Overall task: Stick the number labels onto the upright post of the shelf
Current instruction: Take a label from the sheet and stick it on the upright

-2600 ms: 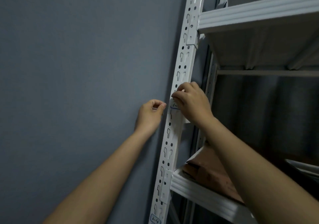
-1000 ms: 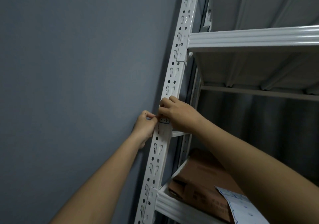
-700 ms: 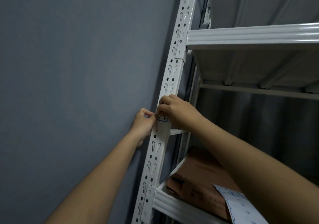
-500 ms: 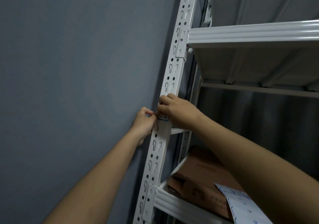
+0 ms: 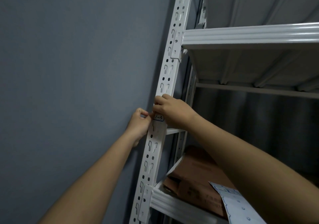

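The white perforated upright post runs up the middle of the view beside a grey wall. A small white number label marked "1-3" lies across the post's front face at hand height. My left hand reaches from the wall side, and its curled thumb and forefinger pinch the label's left end at the post's edge. My right hand comes from the shelf side with bent fingers over the post, holding the label's top and right part against the metal. The label's upper edge is hidden under those fingers.
A white shelf beam joins the post above my hands, and a lower beam joins it below. A brown cardboard box lies on the lower shelf. A white sheet of blue-edged labels sticks out at the bottom right.
My left hand has moved from beside the post onto the label's left end. My right hand has stayed on the label, and over the last second both have barely shifted.
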A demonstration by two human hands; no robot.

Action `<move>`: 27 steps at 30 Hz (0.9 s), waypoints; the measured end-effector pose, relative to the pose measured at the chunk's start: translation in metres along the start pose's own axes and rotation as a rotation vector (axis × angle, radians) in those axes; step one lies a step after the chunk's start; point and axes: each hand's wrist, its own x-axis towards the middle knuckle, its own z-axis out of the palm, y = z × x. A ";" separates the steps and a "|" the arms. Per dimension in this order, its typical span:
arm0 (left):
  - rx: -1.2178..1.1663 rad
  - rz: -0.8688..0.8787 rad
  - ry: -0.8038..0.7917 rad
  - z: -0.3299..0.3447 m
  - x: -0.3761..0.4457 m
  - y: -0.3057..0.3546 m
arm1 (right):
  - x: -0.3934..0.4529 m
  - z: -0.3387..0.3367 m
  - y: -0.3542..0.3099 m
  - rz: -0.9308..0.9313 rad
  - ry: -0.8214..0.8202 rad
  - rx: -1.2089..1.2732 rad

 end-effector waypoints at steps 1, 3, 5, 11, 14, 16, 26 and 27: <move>0.005 0.001 -0.002 0.000 0.000 0.000 | 0.001 -0.001 -0.001 -0.005 -0.012 -0.021; 0.018 0.001 -0.004 -0.001 0.000 0.001 | 0.002 -0.002 -0.003 -0.014 -0.022 -0.041; 0.018 -0.005 -0.009 -0.001 -0.001 0.002 | 0.002 -0.003 -0.002 -0.014 -0.027 -0.036; 0.007 0.006 -0.002 0.000 -0.003 0.003 | 0.003 -0.008 -0.001 -0.031 -0.065 -0.053; 0.020 0.005 -0.001 -0.001 -0.001 0.000 | 0.008 -0.012 0.001 -0.061 -0.097 -0.086; 0.025 0.002 -0.007 -0.002 0.000 -0.001 | 0.010 -0.015 0.003 -0.097 -0.132 -0.104; -0.016 0.000 -0.020 -0.001 0.000 -0.004 | 0.000 -0.005 0.010 0.100 0.129 0.315; -0.017 0.002 -0.021 -0.001 0.000 -0.005 | -0.001 -0.004 0.010 0.102 0.141 0.327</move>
